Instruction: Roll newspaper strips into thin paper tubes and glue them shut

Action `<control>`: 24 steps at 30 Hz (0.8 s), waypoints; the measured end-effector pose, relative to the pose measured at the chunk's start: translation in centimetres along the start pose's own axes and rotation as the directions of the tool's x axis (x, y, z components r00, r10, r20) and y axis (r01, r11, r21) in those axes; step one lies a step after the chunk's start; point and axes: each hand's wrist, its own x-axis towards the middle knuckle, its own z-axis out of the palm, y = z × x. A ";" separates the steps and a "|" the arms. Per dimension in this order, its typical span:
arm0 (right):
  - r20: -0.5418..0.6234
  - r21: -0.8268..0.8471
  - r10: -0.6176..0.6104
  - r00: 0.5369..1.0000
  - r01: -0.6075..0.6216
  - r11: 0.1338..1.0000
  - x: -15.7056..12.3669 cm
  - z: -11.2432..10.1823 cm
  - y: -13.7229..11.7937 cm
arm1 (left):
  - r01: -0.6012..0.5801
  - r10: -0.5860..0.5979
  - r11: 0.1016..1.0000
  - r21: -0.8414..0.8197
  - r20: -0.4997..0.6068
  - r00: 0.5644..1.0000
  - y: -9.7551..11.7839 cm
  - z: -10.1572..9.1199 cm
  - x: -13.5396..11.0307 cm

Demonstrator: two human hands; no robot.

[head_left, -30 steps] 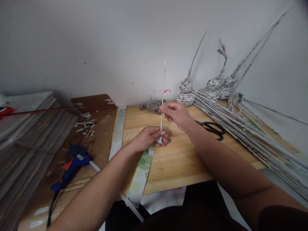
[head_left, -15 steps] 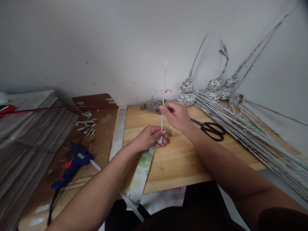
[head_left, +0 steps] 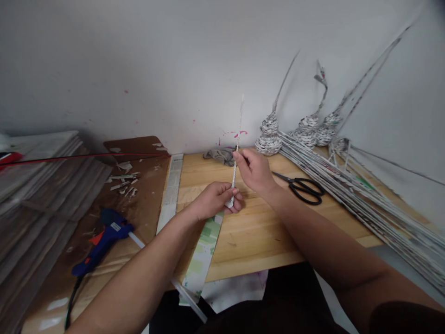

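Note:
A thin rolled newspaper stick [head_left: 240, 121] stands nearly upright over the wooden board, its tip leaning slightly right. My left hand [head_left: 222, 197] pinches its lower end between thumb and fingers, where the paper flares out. Higher up, my right hand [head_left: 253, 168] grips the same stick with thumb and fingertips. A printed paper strip with green patches [head_left: 205, 246] runs from under my left hand to the board's front edge. Black-handled scissors [head_left: 306, 190] lie to the right of my right forearm.
Woven paper gourd shapes [head_left: 269, 134] stand against the wall. A bundle of paper sticks [head_left: 330, 185] lies along the right. On the left are a blue glue gun [head_left: 104, 241], paper scraps [head_left: 127, 181], a newspaper stack [head_left: 45, 185] and a newspaper strip [head_left: 173, 185]. A grey cloth [head_left: 220, 156] lies behind my hands.
The stick's tip has tilted a little to the right. My right hand has shifted very slightly while keeping its hold; my left hand stays almost in place.

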 end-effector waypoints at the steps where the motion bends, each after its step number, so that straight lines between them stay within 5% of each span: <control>1: -0.005 0.033 0.031 1.000 -0.031 0.999 0.1 0.0 0.2 | 0.003 -0.003 1.000 -0.001 0.002 1.000 0.0 0.0 0.0; 12: -0.257 0.169 0.347 0.902 -0.312 0.935 2.6 -1.3 8.4 | 0.021 -0.021 0.997 -0.073 -0.003 1.000 0.6 -0.3 -0.5; 14: -0.187 0.167 0.349 0.918 -0.320 0.932 2.3 -0.8 8.2 | 0.012 -0.012 0.996 -0.090 0.000 1.000 0.7 -0.3 -0.6; 18: 0.176 0.109 0.197 0.964 -0.218 0.970 1.2 2.0 5.7 | 0.009 -0.008 0.994 -0.108 0.014 1.000 0.9 -0.3 -0.7; 24: 0.295 -0.176 0.162 0.942 -0.113 0.978 3.9 5.7 3.3 | 0.017 -0.015 0.997 -0.080 0.017 1.000 0.8 -0.4 -0.6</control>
